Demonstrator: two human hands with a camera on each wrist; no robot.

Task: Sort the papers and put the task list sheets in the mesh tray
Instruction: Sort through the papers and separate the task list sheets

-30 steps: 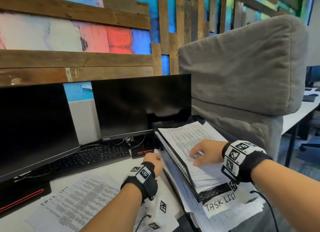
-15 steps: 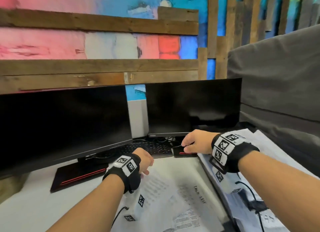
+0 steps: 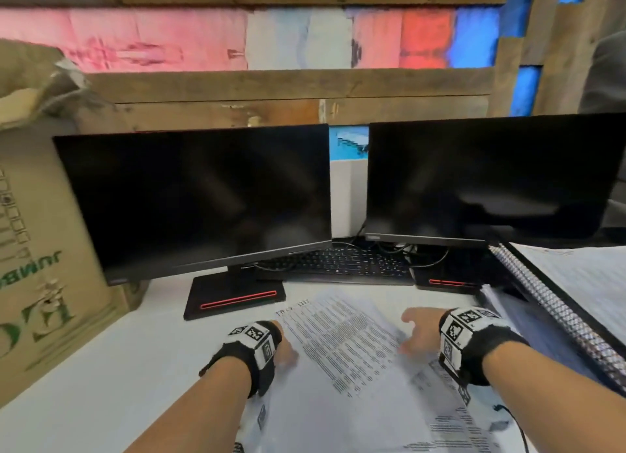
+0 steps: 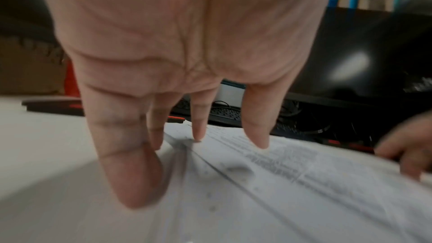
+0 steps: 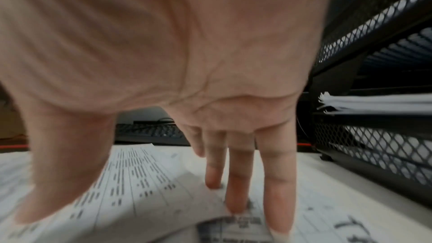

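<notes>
Printed task list sheets (image 3: 342, 347) lie spread on the white desk between my hands. My left hand (image 3: 286, 351) rests at their left edge, its straight fingertips (image 4: 198, 136) touching the paper. My right hand (image 3: 415, 337) presses down on the right part of the sheets (image 5: 140, 173) with straight fingers (image 5: 238, 191) and the thumb spread wide. The black mesh tray (image 3: 555, 313) stands at the right and holds a stack of papers (image 3: 586, 276). In the right wrist view the tray (image 5: 374, 145) is just right of my fingers, with more papers (image 5: 378, 103) on a lower tier.
Two dark monitors (image 3: 203, 198) (image 3: 484, 178) stand at the back with a black keyboard (image 3: 338, 263) between their bases. A cardboard box (image 3: 44, 242) stands at the left edge of the desk. A wood-plank wall rises behind.
My right hand left the stack in the tray and came down to the left onto the desk sheets. My left hand lowered onto their left edge. The head view swung left.
</notes>
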